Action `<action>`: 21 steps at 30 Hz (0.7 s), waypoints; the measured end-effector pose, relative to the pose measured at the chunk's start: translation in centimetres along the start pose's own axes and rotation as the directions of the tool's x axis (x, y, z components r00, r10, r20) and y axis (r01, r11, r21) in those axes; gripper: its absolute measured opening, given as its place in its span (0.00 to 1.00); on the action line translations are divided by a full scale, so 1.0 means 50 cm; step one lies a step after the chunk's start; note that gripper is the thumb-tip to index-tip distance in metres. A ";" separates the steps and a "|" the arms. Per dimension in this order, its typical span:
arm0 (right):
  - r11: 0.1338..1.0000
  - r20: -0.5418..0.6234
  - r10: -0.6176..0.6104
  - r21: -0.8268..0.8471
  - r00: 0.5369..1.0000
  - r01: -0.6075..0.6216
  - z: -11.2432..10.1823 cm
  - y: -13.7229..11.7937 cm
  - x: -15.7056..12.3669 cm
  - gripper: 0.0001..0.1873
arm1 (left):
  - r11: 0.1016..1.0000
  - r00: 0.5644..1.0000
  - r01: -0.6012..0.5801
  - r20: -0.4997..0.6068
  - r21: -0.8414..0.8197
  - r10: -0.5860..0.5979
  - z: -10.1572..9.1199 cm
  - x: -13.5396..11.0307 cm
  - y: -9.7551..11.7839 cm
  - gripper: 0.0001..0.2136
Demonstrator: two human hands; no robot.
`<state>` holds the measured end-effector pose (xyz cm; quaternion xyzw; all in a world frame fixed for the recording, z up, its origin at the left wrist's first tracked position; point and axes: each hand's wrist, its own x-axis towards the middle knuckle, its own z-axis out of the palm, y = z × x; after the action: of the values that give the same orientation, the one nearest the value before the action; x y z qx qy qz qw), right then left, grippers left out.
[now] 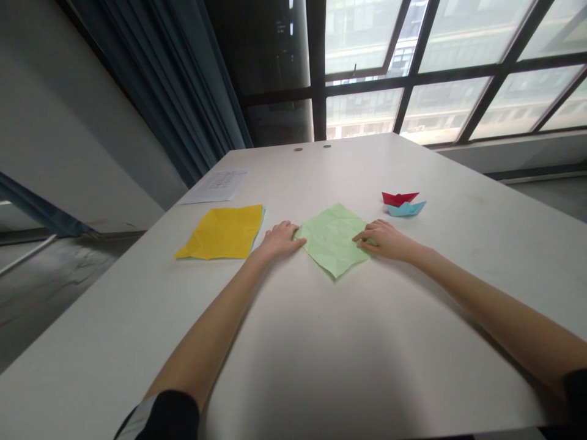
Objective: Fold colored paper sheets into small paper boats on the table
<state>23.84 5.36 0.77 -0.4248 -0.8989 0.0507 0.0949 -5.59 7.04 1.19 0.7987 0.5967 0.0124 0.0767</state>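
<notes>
A square of light green paper (pixel 334 238) lies on the table with one corner towards me, its surface creased. My left hand (pixel 280 238) rests at its left corner, thumb and fingers apart and touching the edge. On the right side, my right hand (pixel 387 239) lies with its fingertips on the paper near the right corner; its fingers are stretched out. Just beyond that hand sit two folded paper boats, a red one (pixel 398 198) behind a light blue one (pixel 406 209).
Left of my left hand is a stack of paper sheets, yellow on top (pixel 224 232), with a bluish edge showing beneath. Farther back lies a printed white sheet (pixel 219 186). The white table (pixel 312 342) reaches towards a window (pixel 367 36) and a blue curtain (pixel 169 73).
</notes>
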 end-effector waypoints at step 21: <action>0.968 -0.062 0.251 0.020 0.966 -0.250 0.044 0.115 -0.001 0.25 | 0.980 1.000 0.008 0.004 -0.201 -0.007 0.007 0.018 -0.015 0.28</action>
<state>27.71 8.93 -2.39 -0.5356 -0.8343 0.0543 0.1189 -6.01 8.05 0.66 0.7847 0.5953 0.0711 0.1577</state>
